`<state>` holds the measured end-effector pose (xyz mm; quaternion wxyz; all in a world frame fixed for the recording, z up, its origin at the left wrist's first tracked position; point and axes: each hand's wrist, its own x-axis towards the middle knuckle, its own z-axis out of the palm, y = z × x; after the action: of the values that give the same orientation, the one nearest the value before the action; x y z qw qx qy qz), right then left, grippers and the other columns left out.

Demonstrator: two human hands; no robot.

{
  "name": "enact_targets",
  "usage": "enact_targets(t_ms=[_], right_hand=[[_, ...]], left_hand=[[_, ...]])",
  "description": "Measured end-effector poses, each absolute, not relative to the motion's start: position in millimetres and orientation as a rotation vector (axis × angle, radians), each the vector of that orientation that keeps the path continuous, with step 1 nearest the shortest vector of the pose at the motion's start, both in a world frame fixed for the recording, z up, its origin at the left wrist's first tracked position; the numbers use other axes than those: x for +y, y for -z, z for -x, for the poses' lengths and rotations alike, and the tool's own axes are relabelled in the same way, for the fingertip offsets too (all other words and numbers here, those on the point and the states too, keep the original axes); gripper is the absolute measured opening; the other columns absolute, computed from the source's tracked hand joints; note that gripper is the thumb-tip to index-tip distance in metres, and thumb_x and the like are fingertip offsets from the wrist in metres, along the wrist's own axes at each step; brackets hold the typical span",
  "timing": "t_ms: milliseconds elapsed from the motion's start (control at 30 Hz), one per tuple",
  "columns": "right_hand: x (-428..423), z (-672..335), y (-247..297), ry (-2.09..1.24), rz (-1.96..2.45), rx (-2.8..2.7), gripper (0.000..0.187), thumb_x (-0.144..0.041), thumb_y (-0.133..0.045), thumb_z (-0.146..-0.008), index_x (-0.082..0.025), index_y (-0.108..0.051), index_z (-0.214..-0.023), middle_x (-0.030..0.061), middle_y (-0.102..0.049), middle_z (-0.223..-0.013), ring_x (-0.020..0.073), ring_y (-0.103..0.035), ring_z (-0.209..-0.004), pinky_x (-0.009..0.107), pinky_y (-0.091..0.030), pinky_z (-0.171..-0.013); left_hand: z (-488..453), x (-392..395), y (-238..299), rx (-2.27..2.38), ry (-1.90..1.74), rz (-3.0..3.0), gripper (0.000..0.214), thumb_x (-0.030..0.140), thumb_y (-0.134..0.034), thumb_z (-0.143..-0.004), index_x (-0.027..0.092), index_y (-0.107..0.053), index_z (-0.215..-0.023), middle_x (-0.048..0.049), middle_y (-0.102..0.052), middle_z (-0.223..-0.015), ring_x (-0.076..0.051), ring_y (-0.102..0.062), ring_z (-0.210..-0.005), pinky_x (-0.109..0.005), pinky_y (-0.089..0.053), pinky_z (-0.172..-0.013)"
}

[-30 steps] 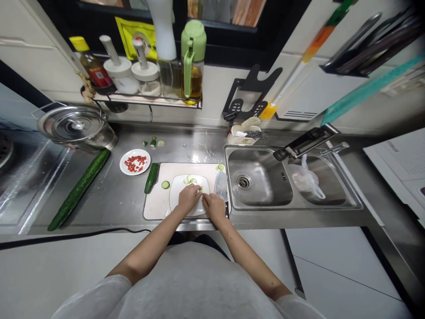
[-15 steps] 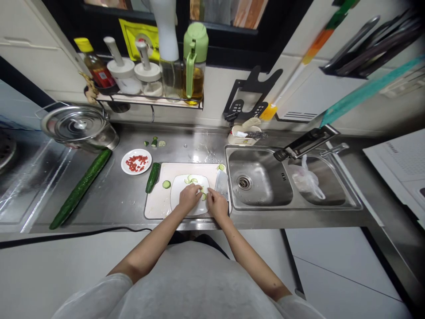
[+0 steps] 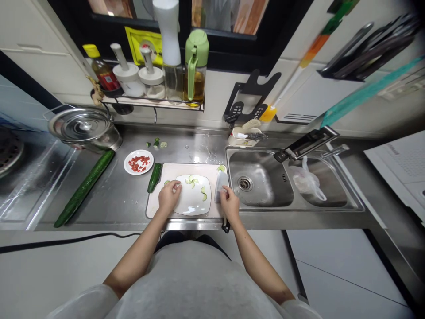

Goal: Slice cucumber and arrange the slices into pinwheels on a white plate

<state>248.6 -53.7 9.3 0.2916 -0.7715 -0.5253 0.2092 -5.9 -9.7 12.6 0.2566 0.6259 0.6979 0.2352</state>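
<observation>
Pictured at a steel surface (image 3: 116,199), poised on either side of a white plate (image 3: 191,199), with the left hand (image 3: 168,197) half curled at its left rim and the right hand (image 3: 230,204) half curled over a knife (image 3: 222,180), impossible to tell whether gripping anything; shown with thin, curved cucumber slices (image 3: 195,180) on the plate, grouped near its far edge and again toward the right, apparently spaced with care rather than heaped; framed by a cutting board (image 3: 154,209) beneath, probably for easy reach from both sides; with the knife laid along the board's right side, handle toward the body, likely to make room for the plate; flanked at left by a cucumber piece (image 3: 154,178) and, farther off, by a small dish (image 3: 126,166) of red bits (image 3: 138,163), perhaps parked away from the cutting; backed by green offcuts (image 3: 156,143), presumably pushed aside as trimmings.
</observation>
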Motion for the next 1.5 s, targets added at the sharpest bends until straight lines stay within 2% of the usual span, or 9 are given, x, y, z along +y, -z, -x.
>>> enact_targets(t_ms=[267, 467, 800, 1033, 1233, 1500], right_hand=[[-55.7, -255.9, -7.7, -0.547, 2.029, -1.368, 0.053, -0.048, -0.038, -0.083, -0.012, -0.067, -0.11, 0.0021, -0.058, -0.063, 0.0171, -0.052, -0.061, 0.027, -0.038, -0.063], [-52.0, -249.9, -7.1, -0.573, 1.984, -1.369, 0.053, -0.048, -0.04, -0.082, -0.011, -0.068, -0.108, 0.0017, -0.057, -0.062, 0.0168, -0.051, -0.06, 0.028, -0.038, -0.063], [-55.4, -245.2, -5.2, -0.576, 1.947, -1.402, 0.052, -0.049, -0.041, -0.081, -0.013, -0.069, -0.106, 0.0005, -0.055, -0.059, 0.0164, -0.05, -0.058, 0.028, -0.038, -0.061], [-58.2, -241.6, -5.5, -0.626, 1.926, -1.423, 0.051, -0.049, -0.042, -0.08, -0.013, -0.069, -0.103, -0.0008, -0.053, -0.056, 0.0162, -0.049, -0.056, 0.027, -0.039, -0.059], [-58.8, -237.6, -6.0, -0.648, 1.918, -1.437, 0.049, -0.049, -0.042, -0.08, -0.013, -0.07, -0.097, 0.0008, -0.056, -0.057, 0.0164, -0.05, -0.057, 0.028, -0.04, -0.06], [-57.5, -236.7, -4.1, -0.631, 1.921, -1.452, 0.048, -0.047, -0.043, -0.079, -0.013, -0.071, -0.099, 0.0009, -0.057, -0.057, 0.0164, -0.051, -0.056, 0.028, -0.04, -0.06]], left_hand=[[59.7, -12.4, -4.3, 2.104, -0.617, -1.6, 0.028, 0.035, -0.052, -0.083, 0.022, -0.068, -0.101, -0.0032, -0.066, -0.081, -0.017, -0.059, -0.075, -0.026, -0.043, -0.072], [62.5, -8.5, -2.5, 2.128, -0.474, -1.647, 0.031, 0.033, -0.051, -0.085, 0.021, -0.066, -0.109, -0.0064, -0.068, -0.094, -0.02, -0.062, -0.083, -0.029, -0.044, -0.075], [52.8, 2.7, 0.3, 2.099, -0.35, -1.736, 0.033, 0.03, -0.05, -0.087, 0.016, -0.063, -0.113, -0.0122, -0.065, -0.103, -0.023, -0.06, -0.096, -0.03, -0.043, -0.082], [46.3, 9.5, 2.0, 2.143, -0.223, -1.725, 0.03, 0.034, -0.051, -0.087, 0.012, -0.065, -0.102, -0.0146, -0.064, -0.099, -0.023, -0.06, -0.093, -0.03, -0.042, -0.082], [46.2, 10.7, -1.5, 2.136, -0.265, -1.748, 0.021, 0.031, -0.053, -0.086, 0.015, -0.064, -0.095, -0.0113, -0.063, -0.097, -0.02, -0.06, -0.088, -0.029, -0.041, -0.078], [47.8, 14.2, 0.7, 2.118, -0.329, -1.669, 0.009, 0.023, -0.056, -0.084, 0.017, -0.063, -0.085, -0.0065, -0.065, -0.087, -0.017, -0.059, -0.082, -0.026, -0.039, -0.073]])
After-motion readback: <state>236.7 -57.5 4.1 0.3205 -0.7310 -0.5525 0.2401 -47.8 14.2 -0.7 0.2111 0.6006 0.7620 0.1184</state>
